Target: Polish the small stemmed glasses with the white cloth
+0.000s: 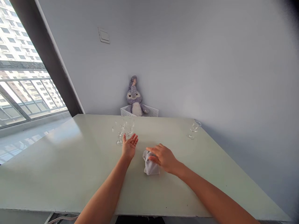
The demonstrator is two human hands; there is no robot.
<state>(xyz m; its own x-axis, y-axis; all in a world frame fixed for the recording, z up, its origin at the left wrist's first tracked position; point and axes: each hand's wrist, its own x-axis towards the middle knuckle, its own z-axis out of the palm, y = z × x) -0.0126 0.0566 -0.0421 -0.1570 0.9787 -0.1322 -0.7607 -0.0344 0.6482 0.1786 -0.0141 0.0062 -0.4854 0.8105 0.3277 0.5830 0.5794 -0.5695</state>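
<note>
My left hand (pixel 130 146) is open, palm turned up and fingers stretched out, just in front of a small group of clear stemmed glasses (pixel 119 142). Whether it touches any of them I cannot tell. A crumpled white cloth (pixel 151 168) lies on the table in front of me. Over its upper right part is my right hand (pixel 164 158), with thumb and fingers apart and nothing visible between them. Part of the cloth is hidden beneath that hand. One more stemmed glass (pixel 192 136) stands apart, near the table's far right corner.
The pale table (pixel 70 168) reaches back to a grey wall. Behind its far edge, a purple plush toy (pixel 136 107) sits in a white perforated basket (pixel 153 112). A window (pixel 23 84) is on the left. Below the front edge runs a white cable (pixel 62 218).
</note>
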